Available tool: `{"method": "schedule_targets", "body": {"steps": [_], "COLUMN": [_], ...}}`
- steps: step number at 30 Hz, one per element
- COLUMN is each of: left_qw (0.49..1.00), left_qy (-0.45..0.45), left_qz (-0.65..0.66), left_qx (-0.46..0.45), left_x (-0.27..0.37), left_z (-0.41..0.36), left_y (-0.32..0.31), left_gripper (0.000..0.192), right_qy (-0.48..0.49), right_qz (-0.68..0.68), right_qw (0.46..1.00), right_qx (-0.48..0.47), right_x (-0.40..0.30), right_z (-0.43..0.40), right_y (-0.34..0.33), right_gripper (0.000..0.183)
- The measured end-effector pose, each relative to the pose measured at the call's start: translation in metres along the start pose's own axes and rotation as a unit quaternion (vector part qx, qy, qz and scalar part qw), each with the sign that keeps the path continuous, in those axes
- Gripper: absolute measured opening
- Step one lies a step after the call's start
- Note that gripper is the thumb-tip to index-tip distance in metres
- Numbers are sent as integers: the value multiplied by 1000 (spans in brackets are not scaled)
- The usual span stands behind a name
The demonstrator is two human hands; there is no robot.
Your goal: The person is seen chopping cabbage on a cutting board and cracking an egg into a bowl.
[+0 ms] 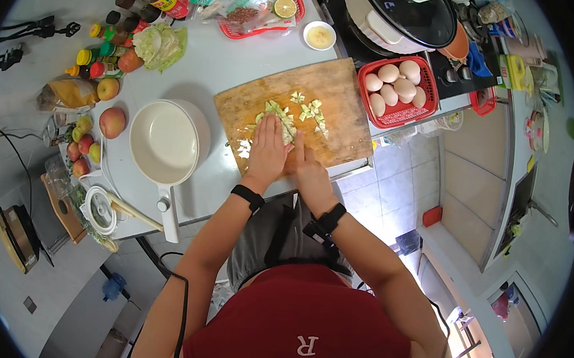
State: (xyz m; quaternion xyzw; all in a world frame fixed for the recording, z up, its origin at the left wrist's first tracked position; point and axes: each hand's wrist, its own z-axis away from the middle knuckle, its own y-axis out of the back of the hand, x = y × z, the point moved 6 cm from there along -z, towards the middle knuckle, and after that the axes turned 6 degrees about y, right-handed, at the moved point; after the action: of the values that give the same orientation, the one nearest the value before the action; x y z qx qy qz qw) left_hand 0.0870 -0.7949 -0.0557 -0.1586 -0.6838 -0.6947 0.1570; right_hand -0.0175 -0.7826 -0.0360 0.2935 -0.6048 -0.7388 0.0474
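My left hand (269, 148) lies with its fingers straight and together on a pile of chopped cabbage (287, 124), pressing it against the wooden cutting board (253, 92). Close beside it, my right hand (310, 173) has its index finger stretched forward at the pile's right edge. The other right fingers are curled under, and anything inside them is hidden from above. Small cut cabbage pieces (313, 112) lie loose on the board to the right of the pile. Wet patches shine on the board left of my left hand.
Left of the board stands a white saucepan (167, 143), its handle towards me. A red basket of eggs (398, 89) adjoins the board's right side. Behind are a small bowl (319, 35), a pot with a glass lid (403, 17) and a cabbage piece (160, 48). Several bottles (111, 49) line the wall.
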Motion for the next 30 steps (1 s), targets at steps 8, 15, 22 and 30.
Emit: {"method": "schedule_targets", "body": {"steps": [8, 15, 22, 30], "left_qw": [1000, 1000, 999, 999], "left_qy": [-7, -8, -22, -13], "left_qz": [-22, -2, -6, -27], "left_qx": [2, 17, 22, 12], "left_x": [-3, -4, 1, 1], "left_z": [3, 2, 2, -1], "left_y": [-4, -2, 1, 4], "left_gripper": [65, 64, 64, 68], "right_qy": [1, -52, -108, -136], "right_qz": [-9, -36, -52, -41], "right_qw": [1000, 998, 993, 989], "right_qx": [23, -6, -20, -31], "right_x": [4, 9, 13, 37], "right_z": [7, 16, 3, 14], "right_y": [-5, -5, -3, 3], "right_gripper": [71, 70, 69, 68]}}
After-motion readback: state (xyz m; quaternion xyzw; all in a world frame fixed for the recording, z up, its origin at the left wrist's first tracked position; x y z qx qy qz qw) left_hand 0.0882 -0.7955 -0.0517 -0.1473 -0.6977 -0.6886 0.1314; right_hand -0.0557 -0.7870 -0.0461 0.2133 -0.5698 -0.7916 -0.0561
